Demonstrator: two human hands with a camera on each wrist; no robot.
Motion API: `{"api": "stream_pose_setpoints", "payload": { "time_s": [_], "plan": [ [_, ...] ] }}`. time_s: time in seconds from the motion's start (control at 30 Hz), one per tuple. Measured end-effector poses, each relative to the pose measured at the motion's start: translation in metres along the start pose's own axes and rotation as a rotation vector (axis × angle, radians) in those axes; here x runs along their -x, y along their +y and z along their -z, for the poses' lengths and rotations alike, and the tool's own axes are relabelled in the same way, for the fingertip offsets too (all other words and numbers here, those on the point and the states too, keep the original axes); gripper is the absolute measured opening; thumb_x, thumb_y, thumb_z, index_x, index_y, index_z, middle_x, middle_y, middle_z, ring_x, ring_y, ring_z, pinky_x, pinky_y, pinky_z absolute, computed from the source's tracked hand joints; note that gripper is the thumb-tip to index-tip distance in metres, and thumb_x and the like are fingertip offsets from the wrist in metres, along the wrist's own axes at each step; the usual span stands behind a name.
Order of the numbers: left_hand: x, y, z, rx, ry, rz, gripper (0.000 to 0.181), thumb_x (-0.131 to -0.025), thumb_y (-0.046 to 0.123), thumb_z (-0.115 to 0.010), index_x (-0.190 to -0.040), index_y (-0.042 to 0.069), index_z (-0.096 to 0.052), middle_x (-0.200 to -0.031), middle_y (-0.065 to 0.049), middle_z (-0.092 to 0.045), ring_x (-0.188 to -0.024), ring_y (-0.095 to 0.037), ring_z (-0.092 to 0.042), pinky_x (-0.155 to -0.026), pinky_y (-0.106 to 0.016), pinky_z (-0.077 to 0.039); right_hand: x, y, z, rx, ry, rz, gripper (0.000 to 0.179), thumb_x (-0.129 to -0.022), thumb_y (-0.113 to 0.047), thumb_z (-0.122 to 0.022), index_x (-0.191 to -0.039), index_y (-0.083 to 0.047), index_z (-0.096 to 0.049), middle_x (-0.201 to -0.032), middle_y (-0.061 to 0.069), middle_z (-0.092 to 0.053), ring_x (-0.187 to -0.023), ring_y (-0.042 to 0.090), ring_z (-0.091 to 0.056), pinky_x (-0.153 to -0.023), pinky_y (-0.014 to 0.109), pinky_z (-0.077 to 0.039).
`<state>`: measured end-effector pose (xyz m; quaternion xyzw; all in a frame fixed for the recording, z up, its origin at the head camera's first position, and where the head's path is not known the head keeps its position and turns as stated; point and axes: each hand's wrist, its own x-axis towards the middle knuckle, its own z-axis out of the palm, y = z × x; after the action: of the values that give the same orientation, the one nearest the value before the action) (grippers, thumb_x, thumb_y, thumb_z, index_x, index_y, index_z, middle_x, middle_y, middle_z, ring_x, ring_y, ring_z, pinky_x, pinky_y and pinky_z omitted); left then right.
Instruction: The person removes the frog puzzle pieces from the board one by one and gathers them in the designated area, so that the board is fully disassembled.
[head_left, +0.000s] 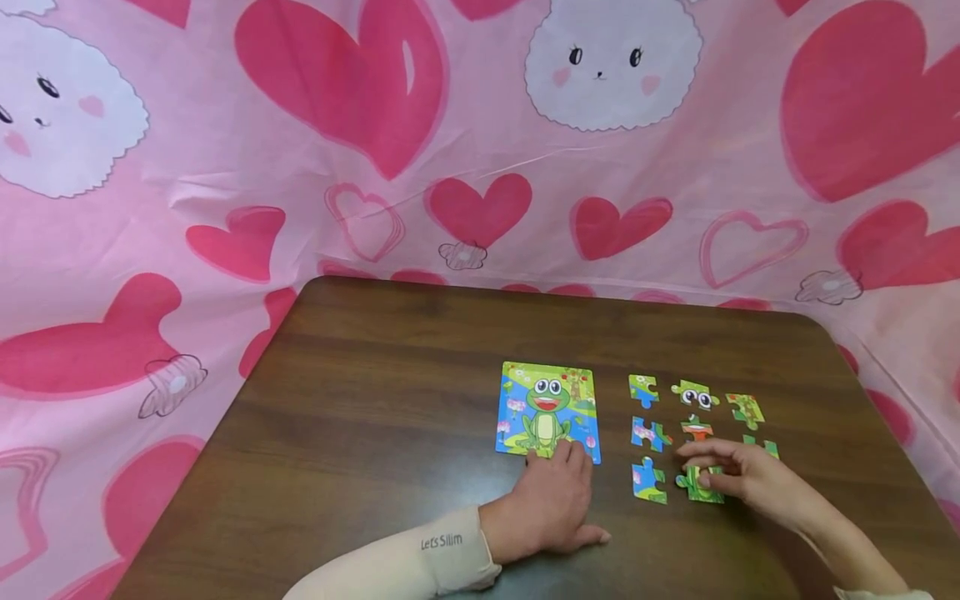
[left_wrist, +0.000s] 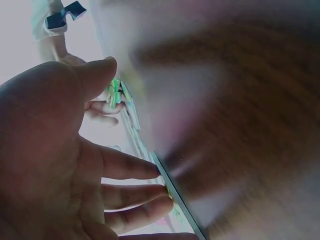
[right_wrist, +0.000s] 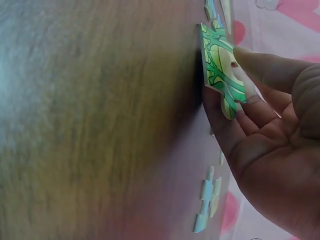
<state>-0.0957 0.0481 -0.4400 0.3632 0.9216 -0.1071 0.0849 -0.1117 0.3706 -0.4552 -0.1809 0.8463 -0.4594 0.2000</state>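
In the head view my right hand [head_left: 765,483] pinches a green frog-body jigsaw piece [head_left: 702,488] between thumb and fingers. The right wrist view shows that piece [right_wrist: 219,62] tilted up off the flat, with the thumb on its printed face and fingers behind. My left hand [head_left: 549,500] rests its fingertips on the near edge of a square frog picture board [head_left: 546,404]. From the left wrist, the fingers reach out fairly straight to the edge of the board [left_wrist: 175,192], and the thumb stands apart from it.
Loose jigsaw pieces lie in rough rows right of the board, among them an eyes piece [head_left: 695,396], a mouth piece [head_left: 697,429], a tree piece [head_left: 746,409] and a blue-green corner piece [head_left: 647,483]. My right hand partly covers another at the right. The brown table [head_left: 360,400] meets a pink heart-patterned cloth [head_left: 480,142].
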Motion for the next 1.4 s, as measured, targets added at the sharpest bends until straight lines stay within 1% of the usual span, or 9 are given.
{"api": "stream_pose_setpoints", "payload": {
  "time_s": [0.27,0.4,0.6,0.7,0.87,0.97,1.07,1.23,1.4],
  "plan": [
    [0.000,0.000,0.001,-0.016,-0.001,0.001,0.096,-0.086,0.087,-0.038,-0.147,0.013,-0.048,-0.142,-0.001,-0.050,-0.125,-0.017,-0.046,-0.089,-0.042,-0.057,0.003,-0.008,0.004,0.099,0.052,-0.022,0.031,-0.100,-0.011,-0.063,-0.129,0.000,-0.063,-0.116,0.007,-0.075,-0.101,-0.008,-0.066,-0.072,0.023,-0.055],
    [0.000,-0.002,0.001,0.016,-0.003,-0.003,0.094,-0.086,0.086,-0.041,-0.146,0.013,-0.048,-0.142,-0.001,-0.050,-0.125,-0.017,-0.046,-0.089,-0.042,-0.057,0.005,-0.009,0.005,0.104,0.059,-0.049,0.031,-0.102,-0.011,-0.060,-0.130,0.000,-0.062,-0.116,0.007,-0.075,-0.102,-0.009,-0.065,-0.072,0.021,-0.054],
    [0.000,-0.004,0.001,0.057,-0.009,-0.014,0.092,-0.087,0.084,-0.044,-0.147,0.014,-0.048,-0.143,0.000,-0.049,-0.125,-0.016,-0.046,-0.089,-0.042,-0.057,0.007,-0.012,0.002,0.105,0.087,-0.080,0.031,-0.103,-0.013,-0.058,-0.131,0.001,-0.062,-0.119,0.016,-0.073,-0.102,-0.009,-0.065,-0.075,0.019,-0.055],
    [0.000,-0.005,0.001,0.057,-0.004,-0.020,0.091,-0.088,0.083,-0.044,-0.147,0.014,-0.048,-0.142,0.000,-0.049,-0.125,-0.016,-0.046,-0.089,-0.041,-0.057,0.008,-0.014,-0.001,0.126,0.123,-0.099,0.030,-0.104,-0.014,-0.057,-0.130,-0.002,-0.063,-0.120,0.015,-0.073,-0.102,-0.009,-0.065,-0.076,0.017,-0.054],
    [0.000,-0.005,0.001,0.059,0.002,-0.020,0.090,-0.088,0.083,-0.044,-0.145,0.014,-0.049,-0.139,0.000,-0.050,-0.123,-0.015,-0.046,-0.087,-0.040,-0.058,0.011,-0.018,-0.002,0.243,0.191,-0.159,0.026,-0.106,-0.022,-0.056,-0.127,-0.013,-0.068,-0.118,0.004,-0.076,-0.102,-0.012,-0.062,-0.077,0.014,-0.050],
    [0.000,-0.005,0.001,0.065,0.000,-0.018,0.090,-0.088,0.083,-0.044,-0.145,0.014,-0.049,-0.139,0.000,-0.050,-0.123,-0.015,-0.046,-0.087,-0.041,-0.057,0.012,-0.018,-0.002,0.270,0.218,-0.186,0.025,-0.106,-0.025,-0.055,-0.124,-0.016,-0.069,-0.115,0.001,-0.076,-0.100,-0.012,-0.062,-0.078,0.013,-0.050],
    [0.000,-0.006,0.001,0.073,-0.006,-0.014,0.090,-0.088,0.083,-0.044,-0.146,0.014,-0.048,-0.141,0.000,-0.049,-0.125,-0.016,-0.045,-0.089,-0.042,-0.057,0.011,-0.020,0.000,0.243,0.238,-0.178,0.026,-0.106,-0.024,-0.055,-0.123,-0.012,-0.069,-0.113,0.003,-0.077,-0.098,-0.011,-0.063,-0.076,0.013,-0.051],
    [0.000,-0.006,0.002,0.085,-0.008,-0.011,0.091,-0.088,0.082,-0.046,-0.147,0.014,-0.047,-0.144,0.000,-0.048,-0.126,-0.016,-0.045,-0.089,-0.042,-0.057,-0.002,-0.027,0.003,0.138,0.269,-0.165,0.031,-0.107,-0.023,-0.052,-0.125,-0.002,-0.067,-0.104,0.004,-0.077,-0.091,-0.003,-0.069,-0.074,0.017,-0.055],
    [-0.001,-0.006,0.000,0.086,0.004,-0.008,0.088,-0.088,0.082,-0.047,-0.146,0.015,-0.049,-0.141,0.001,-0.049,-0.121,-0.015,-0.047,-0.085,-0.037,-0.056,-0.021,-0.036,0.000,-0.012,0.239,-0.200,0.038,-0.108,-0.027,-0.049,-0.128,0.003,-0.063,-0.109,0.012,-0.075,-0.093,0.007,-0.073,-0.077,0.025,-0.059]
  ]
}}
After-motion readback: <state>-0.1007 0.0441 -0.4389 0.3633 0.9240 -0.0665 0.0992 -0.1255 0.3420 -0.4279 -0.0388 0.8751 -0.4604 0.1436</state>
